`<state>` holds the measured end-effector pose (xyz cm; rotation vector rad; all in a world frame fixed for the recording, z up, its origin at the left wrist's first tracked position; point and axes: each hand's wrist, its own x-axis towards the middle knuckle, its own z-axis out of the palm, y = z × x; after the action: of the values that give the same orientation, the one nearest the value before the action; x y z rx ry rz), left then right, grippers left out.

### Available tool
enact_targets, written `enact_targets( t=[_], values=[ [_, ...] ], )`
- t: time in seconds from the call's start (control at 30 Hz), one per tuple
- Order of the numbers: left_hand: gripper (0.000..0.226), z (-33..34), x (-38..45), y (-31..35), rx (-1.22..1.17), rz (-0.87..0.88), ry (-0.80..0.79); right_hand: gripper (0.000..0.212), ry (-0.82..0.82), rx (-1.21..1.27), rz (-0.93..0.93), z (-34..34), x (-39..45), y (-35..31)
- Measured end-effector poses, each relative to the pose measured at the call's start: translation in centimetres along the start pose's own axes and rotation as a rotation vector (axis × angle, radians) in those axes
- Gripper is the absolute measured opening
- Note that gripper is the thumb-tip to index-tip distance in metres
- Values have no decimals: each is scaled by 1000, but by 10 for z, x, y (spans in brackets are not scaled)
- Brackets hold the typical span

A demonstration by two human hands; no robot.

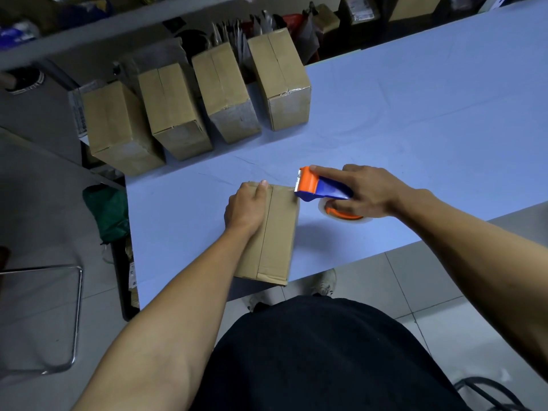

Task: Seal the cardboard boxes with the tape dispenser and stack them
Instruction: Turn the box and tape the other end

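Box in hand: a cardboard box (268,232) lies lengthwise on the blue table (415,129), its near end reaching the table's front edge, perhaps just over it.
Left hand: the left hand (244,207) rests flat on the far left part of the lid, fingers fairly straight and reaching the far edge; I judge it is there to pin the flaps and stop the box sliding.
Right hand: the right hand (360,192) grips the orange-and-blue tape dispenser (318,188), forefinger laid along its top, the other fingers curled under by the roll.
Dispenser: its toothed end sits at the box's far right corner, and a shiny strip runs to it, so a cut looks imminent.
Waiting row: four cardboard boxes (225,93) stand side by side at the table's far left edge, tape visible on some.
Room to move: bare blue tabletop stretches to the right and beyond the dispenser, good for stacking.
Risk: the box's near end sits at the edge; a hard pull may tip it.
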<state>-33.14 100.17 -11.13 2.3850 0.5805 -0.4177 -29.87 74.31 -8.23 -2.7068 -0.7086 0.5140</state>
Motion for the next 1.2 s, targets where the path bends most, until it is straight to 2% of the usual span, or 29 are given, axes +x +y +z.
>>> enact_targets(
  t=[0.3,0.4,0.47,0.53,0.63,0.73,0.87,1.2],
  values=[
    [59,-1,0,1,44,-27,-4,76,-14,12,11,6,-7,16],
    [62,1,-1,-1,-6,-38,14,75,-18,-30,-2,6,-4,15],
    [71,2,-1,-1,-57,-24,69,75,-13,-50,-2,9,-2,13],
    [76,4,-2,0,11,42,187,75,-8,-70,-10,12,-1,11],
    [67,8,-1,9,180,212,322,73,-7,-99,-14,11,3,10],
    [63,15,-4,21,227,307,250,73,7,-109,-14,12,6,8],
    [75,28,-8,21,400,276,119,74,28,-62,11,19,3,4],
    [73,30,-10,24,498,250,64,73,57,97,61,30,-21,18]
  ],
)
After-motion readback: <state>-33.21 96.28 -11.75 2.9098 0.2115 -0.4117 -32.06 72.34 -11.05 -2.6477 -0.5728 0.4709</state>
